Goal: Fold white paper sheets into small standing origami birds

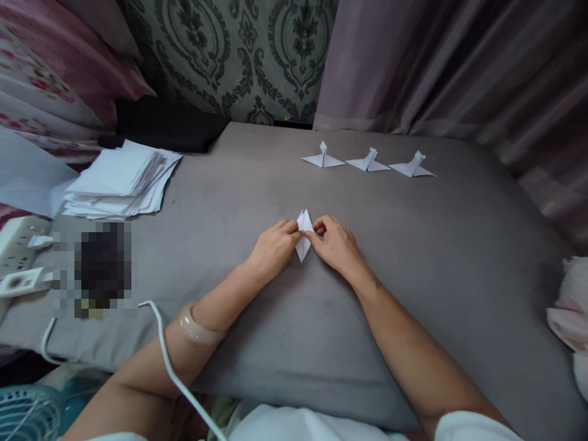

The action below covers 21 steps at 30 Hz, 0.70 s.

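Observation:
A small white folded paper (304,246), diamond-shaped with a split tip at its far end, lies on the grey cloth surface in front of me. My left hand (277,245) grips its left edge, fingers closed and pressed together. On the other side, my right hand (334,242) has its thumb on the paper's right edge, with the other fingers curled in. Farther back stand three folded paper birds in a row: a left one (323,158), a middle one (368,162) and a right one (414,166).
At the left lies a stack of white paper sheets (117,180), with a black folded cloth (165,125) behind it. A power strip (21,245) with plugs sits at the left edge. A white cable (165,355) crosses over my left forearm. Curtains (427,67) hang at the back right.

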{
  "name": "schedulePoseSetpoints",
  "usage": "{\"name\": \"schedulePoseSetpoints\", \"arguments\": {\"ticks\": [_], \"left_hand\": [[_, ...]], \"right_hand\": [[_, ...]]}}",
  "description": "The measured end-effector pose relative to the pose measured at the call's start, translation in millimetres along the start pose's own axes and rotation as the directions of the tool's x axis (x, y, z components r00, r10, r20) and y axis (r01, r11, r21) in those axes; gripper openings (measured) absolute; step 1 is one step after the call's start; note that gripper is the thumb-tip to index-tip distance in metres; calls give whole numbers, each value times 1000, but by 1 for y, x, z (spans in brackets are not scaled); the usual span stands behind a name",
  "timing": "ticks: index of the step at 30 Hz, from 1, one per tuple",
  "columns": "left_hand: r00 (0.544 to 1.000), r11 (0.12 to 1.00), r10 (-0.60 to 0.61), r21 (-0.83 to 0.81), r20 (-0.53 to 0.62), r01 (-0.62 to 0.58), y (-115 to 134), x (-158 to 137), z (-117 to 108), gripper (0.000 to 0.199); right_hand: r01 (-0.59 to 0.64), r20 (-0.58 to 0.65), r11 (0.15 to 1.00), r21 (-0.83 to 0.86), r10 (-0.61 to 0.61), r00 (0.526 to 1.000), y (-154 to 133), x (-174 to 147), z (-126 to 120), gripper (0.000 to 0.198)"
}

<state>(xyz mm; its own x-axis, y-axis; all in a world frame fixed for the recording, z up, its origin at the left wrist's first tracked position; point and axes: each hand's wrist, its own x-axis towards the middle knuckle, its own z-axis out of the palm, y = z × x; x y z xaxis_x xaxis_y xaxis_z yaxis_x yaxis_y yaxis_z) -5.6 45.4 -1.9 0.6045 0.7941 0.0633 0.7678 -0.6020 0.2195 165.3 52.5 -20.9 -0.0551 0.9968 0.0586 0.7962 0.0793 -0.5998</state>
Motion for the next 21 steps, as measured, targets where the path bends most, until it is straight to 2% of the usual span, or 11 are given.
{"name": "schedulePoseSetpoints", "arguments": {"ticks": [8,11,17,21], "left_hand": [[999,996,-15,85,50,11,8,-1,-3,26],[1000,998,-14,60,24,13,8,-2,-3,27],[996,999,-52,5,-74,53,8,-2,3,26],[985,996,-84,-55,-152,77,7,-1,9,35]], "right_hand": [[-61,16,996,70,60,998,1,4,1,15],[-47,36,994,95,44,998,4,4,-1,17],[29,23,1000,4,-29,999,2,-3,-6,29],[49,59,988,147,-58,997,2,-3,-4,30]]}}
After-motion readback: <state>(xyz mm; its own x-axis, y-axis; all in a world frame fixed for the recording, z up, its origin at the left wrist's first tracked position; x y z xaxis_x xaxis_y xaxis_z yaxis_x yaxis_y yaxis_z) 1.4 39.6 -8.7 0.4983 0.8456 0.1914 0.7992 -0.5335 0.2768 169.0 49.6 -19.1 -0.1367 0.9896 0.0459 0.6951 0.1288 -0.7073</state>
